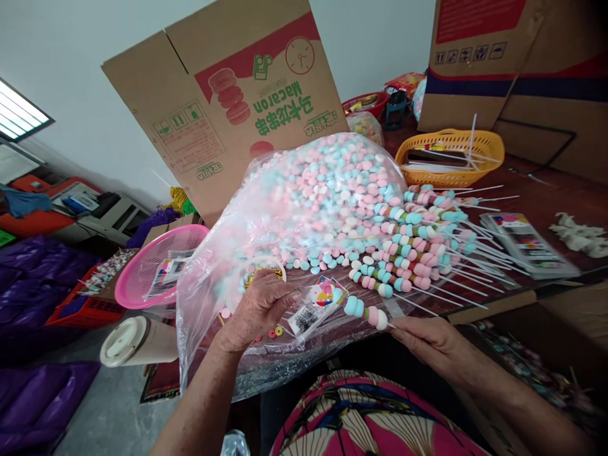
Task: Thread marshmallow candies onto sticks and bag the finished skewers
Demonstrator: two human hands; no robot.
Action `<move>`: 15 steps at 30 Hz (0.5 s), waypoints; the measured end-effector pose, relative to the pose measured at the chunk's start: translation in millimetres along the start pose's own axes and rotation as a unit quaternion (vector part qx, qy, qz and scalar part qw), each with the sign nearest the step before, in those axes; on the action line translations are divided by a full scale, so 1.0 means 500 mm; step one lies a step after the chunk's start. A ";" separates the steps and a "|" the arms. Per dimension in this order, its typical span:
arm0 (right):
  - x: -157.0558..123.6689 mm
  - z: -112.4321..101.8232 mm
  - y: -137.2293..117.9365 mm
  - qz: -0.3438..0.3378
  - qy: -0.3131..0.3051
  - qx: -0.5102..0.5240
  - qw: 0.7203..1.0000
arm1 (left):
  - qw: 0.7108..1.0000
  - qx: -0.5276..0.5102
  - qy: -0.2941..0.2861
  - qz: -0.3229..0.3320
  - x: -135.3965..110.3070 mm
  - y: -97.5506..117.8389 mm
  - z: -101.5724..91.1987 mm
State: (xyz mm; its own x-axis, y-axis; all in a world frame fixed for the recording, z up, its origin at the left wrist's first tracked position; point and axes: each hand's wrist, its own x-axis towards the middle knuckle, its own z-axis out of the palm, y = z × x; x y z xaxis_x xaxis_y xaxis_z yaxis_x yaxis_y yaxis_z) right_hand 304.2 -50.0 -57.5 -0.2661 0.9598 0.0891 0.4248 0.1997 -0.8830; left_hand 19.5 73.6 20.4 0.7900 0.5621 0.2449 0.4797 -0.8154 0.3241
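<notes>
My right hand pinches the white stick of a candy skewer threaded with blue, pink and white pieces. The skewer points left toward my left hand. My left hand has thumb and fingers closed on the edge of a clear plastic bag with a colourful print. The skewer's tip overlaps this bag; whether it is inside, I cannot tell. Beneath lies a flat printed packet. Beyond my hands, a large clear sack spills pink, blue and white candies. Several finished skewers are piled to the right.
A yellow basket holds sticks at the back right. Flat packets are stacked on the right. At left are a pink basket and a lidded paper cup. Cardboard boxes stand behind; an open box is lower right.
</notes>
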 end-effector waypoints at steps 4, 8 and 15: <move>0.000 -0.022 -0.004 -0.015 -0.032 -0.015 0.999 | 1.000 -0.016 -0.003 0.008 -0.003 0.003 0.000; 0.002 -0.023 -0.002 -0.022 -0.034 -0.047 0.998 | 0.999 -0.037 -0.004 0.019 -0.003 0.016 0.001; 0.007 0.009 -0.007 -0.010 -0.097 -0.010 0.995 | 0.998 0.047 -0.018 0.039 0.018 0.021 0.004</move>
State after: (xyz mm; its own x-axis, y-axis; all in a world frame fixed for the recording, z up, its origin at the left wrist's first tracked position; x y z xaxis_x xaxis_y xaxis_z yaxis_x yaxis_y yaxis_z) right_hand 298.0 -48.3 -56.3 -0.4353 0.9002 0.0137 0.4339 0.2232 -0.8729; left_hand 32.5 69.9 24.1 0.8391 0.4918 0.2325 0.4482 -0.8672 0.2167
